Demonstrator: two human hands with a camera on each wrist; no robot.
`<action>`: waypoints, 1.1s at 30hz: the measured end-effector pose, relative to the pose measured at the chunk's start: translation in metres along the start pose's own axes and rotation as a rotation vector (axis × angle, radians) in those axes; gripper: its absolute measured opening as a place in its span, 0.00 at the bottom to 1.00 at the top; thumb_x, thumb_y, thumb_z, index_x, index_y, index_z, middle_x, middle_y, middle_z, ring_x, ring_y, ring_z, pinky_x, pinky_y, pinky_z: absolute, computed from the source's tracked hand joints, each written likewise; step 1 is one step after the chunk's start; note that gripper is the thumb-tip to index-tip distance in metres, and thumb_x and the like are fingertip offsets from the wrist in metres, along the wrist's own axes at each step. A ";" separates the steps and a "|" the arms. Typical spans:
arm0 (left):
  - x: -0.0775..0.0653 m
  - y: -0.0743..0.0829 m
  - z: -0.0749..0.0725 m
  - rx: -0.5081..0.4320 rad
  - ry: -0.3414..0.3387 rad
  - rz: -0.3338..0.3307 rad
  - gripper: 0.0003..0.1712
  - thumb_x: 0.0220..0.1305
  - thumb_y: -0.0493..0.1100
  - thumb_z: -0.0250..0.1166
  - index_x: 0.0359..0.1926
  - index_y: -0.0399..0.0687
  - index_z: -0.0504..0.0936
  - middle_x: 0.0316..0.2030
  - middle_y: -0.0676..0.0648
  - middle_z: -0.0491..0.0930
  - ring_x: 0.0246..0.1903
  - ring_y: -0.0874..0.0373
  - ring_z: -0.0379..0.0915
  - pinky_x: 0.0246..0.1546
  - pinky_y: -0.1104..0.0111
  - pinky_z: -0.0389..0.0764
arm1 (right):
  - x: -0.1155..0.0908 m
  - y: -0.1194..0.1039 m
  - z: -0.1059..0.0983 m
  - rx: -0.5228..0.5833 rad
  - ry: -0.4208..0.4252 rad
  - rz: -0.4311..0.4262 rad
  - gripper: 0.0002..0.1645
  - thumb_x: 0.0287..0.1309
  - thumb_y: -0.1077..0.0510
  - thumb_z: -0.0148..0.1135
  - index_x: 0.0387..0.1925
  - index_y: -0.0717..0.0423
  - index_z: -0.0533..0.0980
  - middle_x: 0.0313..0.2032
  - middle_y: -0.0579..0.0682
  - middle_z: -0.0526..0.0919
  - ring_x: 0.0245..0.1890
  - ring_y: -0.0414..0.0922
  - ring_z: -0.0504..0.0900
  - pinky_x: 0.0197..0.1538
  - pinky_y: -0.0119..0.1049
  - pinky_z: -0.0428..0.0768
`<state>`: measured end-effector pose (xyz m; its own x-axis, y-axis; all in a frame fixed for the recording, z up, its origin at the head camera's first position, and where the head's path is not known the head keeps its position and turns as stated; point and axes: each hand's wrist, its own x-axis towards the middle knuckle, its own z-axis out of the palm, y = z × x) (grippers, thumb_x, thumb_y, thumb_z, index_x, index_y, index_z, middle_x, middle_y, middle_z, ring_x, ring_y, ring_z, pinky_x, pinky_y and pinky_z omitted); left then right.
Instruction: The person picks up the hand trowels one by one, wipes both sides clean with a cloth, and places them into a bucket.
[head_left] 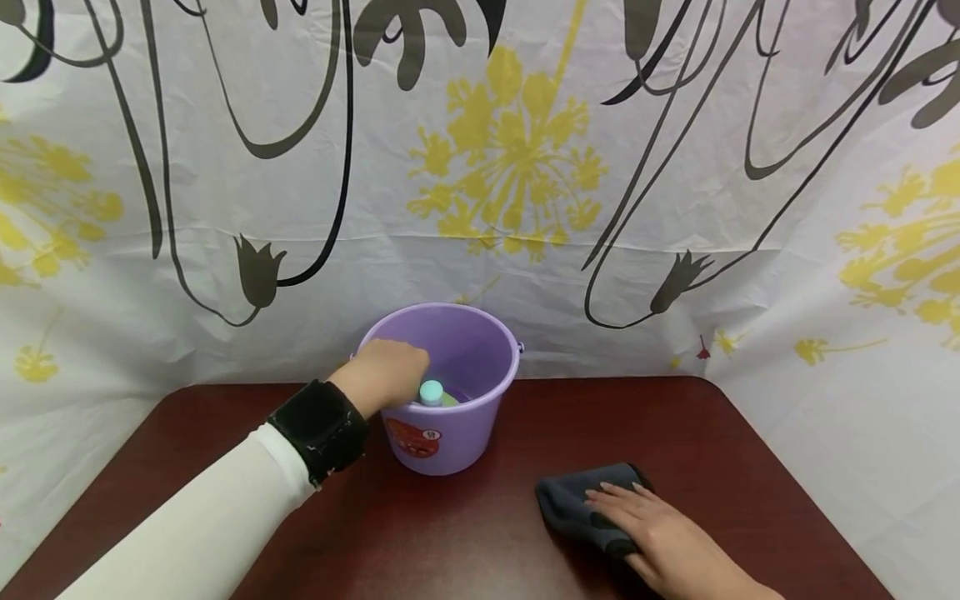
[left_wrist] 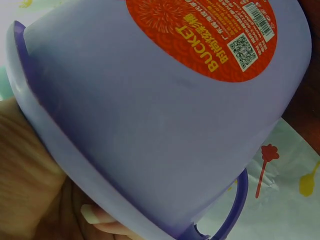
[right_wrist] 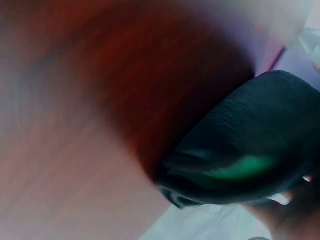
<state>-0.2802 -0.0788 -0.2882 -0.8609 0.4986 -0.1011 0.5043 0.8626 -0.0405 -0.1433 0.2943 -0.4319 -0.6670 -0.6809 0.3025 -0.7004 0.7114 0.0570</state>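
A purple bucket (head_left: 465, 446) with a red label stands near the table's far edge. My left hand (head_left: 386, 375) reaches over its near left rim, and the bucket hides the fingers there. In the left wrist view, part of that hand (left_wrist: 32, 170) and a fingernail show beyond the rim; what the fingers hold cannot be seen. Inside the bucket, a light teal bottle cap (head_left: 431, 392) stands beside something green (head_left: 449, 401). To the right, my right hand (head_left: 675, 542) lies with straight fingers on a folded dark grey cloth (head_left: 562, 504), also large in the right wrist view.
The dark red-brown table (head_left: 390, 542) has rounded far corners. Behind it and at both sides hangs a white curtain (head_left: 450, 275) with yellow and dark plant prints. A purple bucket handle (left_wrist: 241, 195) hangs at the bucket's side.
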 end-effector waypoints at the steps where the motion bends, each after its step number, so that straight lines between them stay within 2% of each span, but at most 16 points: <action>1: 0.000 0.000 -0.001 -0.001 -0.001 -0.002 0.05 0.63 0.36 0.62 0.30 0.46 0.80 0.29 0.47 0.81 0.33 0.52 0.78 0.47 0.53 0.81 | -0.001 0.000 0.003 0.031 -0.068 0.011 0.43 0.46 0.59 0.75 0.67 0.42 0.72 0.64 0.41 0.79 0.62 0.48 0.80 0.61 0.41 0.78; 4: 0.001 0.000 -0.002 -0.007 -0.015 -0.009 0.05 0.63 0.36 0.62 0.30 0.46 0.80 0.29 0.47 0.81 0.33 0.53 0.77 0.48 0.53 0.81 | -0.004 0.000 0.012 0.124 -0.239 0.050 0.35 0.62 0.51 0.68 0.69 0.41 0.70 0.66 0.46 0.77 0.64 0.53 0.78 0.50 0.59 0.82; 6: 0.002 0.001 -0.002 -0.011 -0.025 -0.013 0.04 0.63 0.36 0.63 0.30 0.46 0.80 0.30 0.47 0.81 0.34 0.53 0.76 0.49 0.53 0.81 | -0.004 -0.002 0.016 0.168 -0.309 0.098 0.31 0.67 0.43 0.62 0.70 0.40 0.70 0.67 0.47 0.76 0.65 0.56 0.77 0.48 0.62 0.81; 8: 0.002 0.001 -0.002 -0.010 -0.027 -0.018 0.04 0.63 0.36 0.63 0.30 0.46 0.80 0.30 0.47 0.81 0.34 0.53 0.77 0.49 0.53 0.80 | -0.004 -0.006 0.018 0.204 -0.352 0.148 0.33 0.68 0.36 0.58 0.70 0.39 0.70 0.69 0.49 0.74 0.66 0.59 0.75 0.48 0.65 0.80; 11: 0.002 0.001 -0.002 -0.013 -0.026 -0.029 0.05 0.63 0.36 0.62 0.30 0.47 0.79 0.31 0.47 0.82 0.35 0.53 0.77 0.50 0.52 0.80 | -0.002 -0.014 0.016 0.274 -0.404 0.247 0.40 0.64 0.28 0.55 0.73 0.38 0.66 0.73 0.49 0.69 0.70 0.62 0.69 0.53 0.71 0.75; 15: 0.001 0.000 -0.003 -0.016 -0.022 -0.033 0.06 0.63 0.36 0.62 0.28 0.47 0.78 0.31 0.47 0.81 0.35 0.52 0.77 0.49 0.52 0.80 | -0.001 -0.019 0.014 0.324 -0.423 0.318 0.49 0.58 0.22 0.54 0.75 0.36 0.62 0.77 0.49 0.62 0.73 0.63 0.63 0.54 0.78 0.69; 22: 0.001 0.001 -0.003 -0.025 -0.027 -0.034 0.05 0.63 0.36 0.62 0.29 0.47 0.78 0.30 0.47 0.80 0.33 0.53 0.75 0.47 0.54 0.80 | -0.001 -0.015 0.016 0.288 -0.415 0.315 0.44 0.62 0.30 0.59 0.75 0.36 0.62 0.77 0.49 0.62 0.73 0.63 0.63 0.54 0.76 0.71; 27: 0.001 0.001 -0.002 -0.036 -0.035 -0.037 0.04 0.64 0.37 0.62 0.30 0.46 0.79 0.31 0.47 0.81 0.34 0.52 0.76 0.48 0.54 0.80 | 0.003 -0.009 0.016 0.248 -0.409 0.340 0.44 0.61 0.34 0.63 0.75 0.39 0.63 0.76 0.50 0.64 0.73 0.63 0.64 0.55 0.76 0.71; 30: 0.001 0.001 -0.002 -0.041 -0.032 -0.036 0.04 0.63 0.37 0.63 0.30 0.45 0.79 0.32 0.46 0.82 0.35 0.52 0.76 0.48 0.53 0.80 | 0.007 -0.007 0.015 0.242 -0.401 0.373 0.43 0.61 0.35 0.64 0.74 0.41 0.64 0.75 0.49 0.65 0.74 0.62 0.64 0.56 0.76 0.70; 33: 0.001 0.001 -0.003 -0.041 -0.026 -0.032 0.04 0.62 0.38 0.63 0.30 0.46 0.79 0.31 0.46 0.82 0.35 0.52 0.76 0.48 0.53 0.80 | 0.009 -0.006 0.014 0.247 -0.380 0.405 0.44 0.62 0.30 0.61 0.74 0.41 0.65 0.75 0.49 0.65 0.75 0.61 0.63 0.58 0.77 0.67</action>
<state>-0.2806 -0.0779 -0.2856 -0.8744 0.4686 -0.1263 0.4727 0.8812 -0.0031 -0.1488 0.2815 -0.4426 -0.9048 -0.4115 -0.1094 -0.3802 0.8965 -0.2275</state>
